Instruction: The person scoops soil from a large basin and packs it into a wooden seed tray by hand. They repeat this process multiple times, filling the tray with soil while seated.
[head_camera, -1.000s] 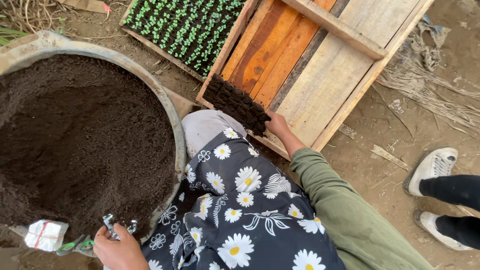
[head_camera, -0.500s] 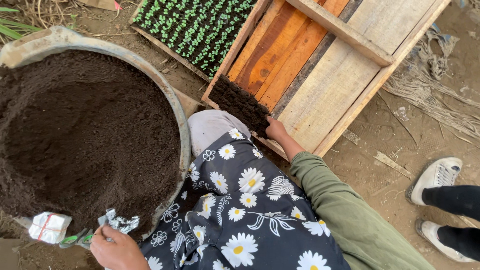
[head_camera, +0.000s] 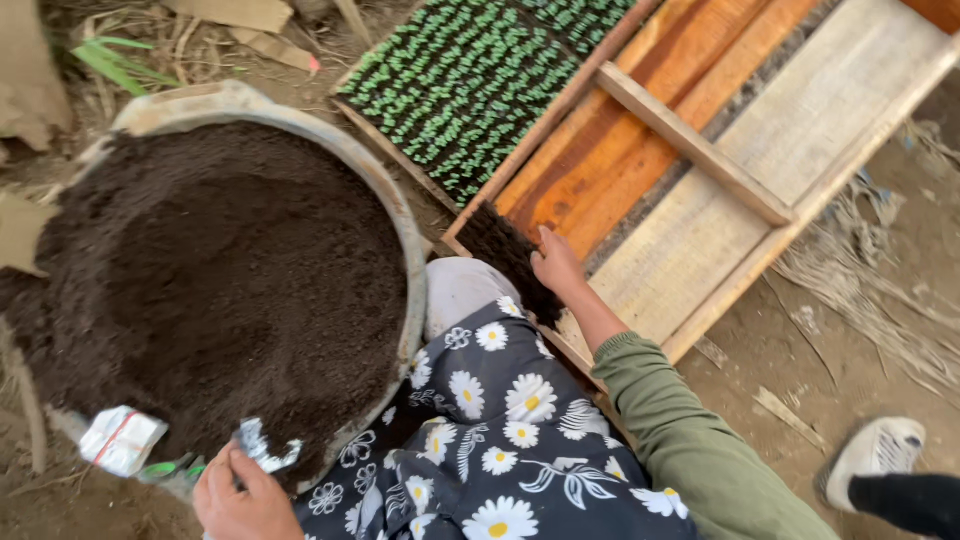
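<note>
**A:** What do I see from the head camera?

**B:** I look down on my lap, covered in dark cloth (head_camera: 500, 440) printed with white daisies. My left hand (head_camera: 240, 495) is at the near rim of a big round basin (head_camera: 405, 215) heaped with dark soil (head_camera: 210, 280). Its fingers are pressed together, pinching a small crumpled silver packet (head_camera: 262, 448) that rests on the soil at that rim. A second packet (head_camera: 122, 438), white with red, lies just beside it, further left along the rim.

**A:** And the right hand?

**B:** My right hand (head_camera: 556, 265), in a green sleeve (head_camera: 700, 450), reaches into the near corner of a wooden tray (head_camera: 700, 215). Its fingers are spread flat and press on a patch of soil (head_camera: 505, 255) filling that corner; it grips nothing. At the tray's far end grow rows of green seedlings (head_camera: 470, 85).

**A:** Anyone else?

**B:** One white shoe (head_camera: 875, 450) of another person, on the dirt at the lower right.
</note>
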